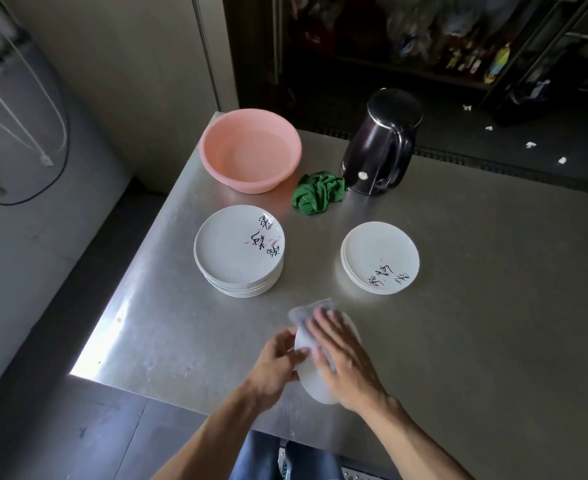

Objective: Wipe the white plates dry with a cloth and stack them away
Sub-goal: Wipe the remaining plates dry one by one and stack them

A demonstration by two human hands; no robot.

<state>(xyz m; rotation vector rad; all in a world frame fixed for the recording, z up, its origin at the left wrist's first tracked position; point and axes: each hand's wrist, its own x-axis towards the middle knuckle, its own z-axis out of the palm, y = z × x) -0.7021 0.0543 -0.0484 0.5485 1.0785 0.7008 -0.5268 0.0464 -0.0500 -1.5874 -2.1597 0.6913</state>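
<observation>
A white plate (311, 379) is held tilted on edge above the near part of the steel table (476, 306). My left hand (278, 362) grips its left rim. My right hand (341, 358) presses a pale cloth (303, 311) flat against the plate's face, fingers straight. A tall stack of white plates (238, 251) with black writing stands at the left. A lower stack of white plates (380, 258) stands at the right.
A pink basin (251, 150) sits at the table's far left corner. A crumpled green cloth (318, 192) lies beside a dark electric kettle (379, 143). The table's left edge drops to the floor; dark shelves stand behind.
</observation>
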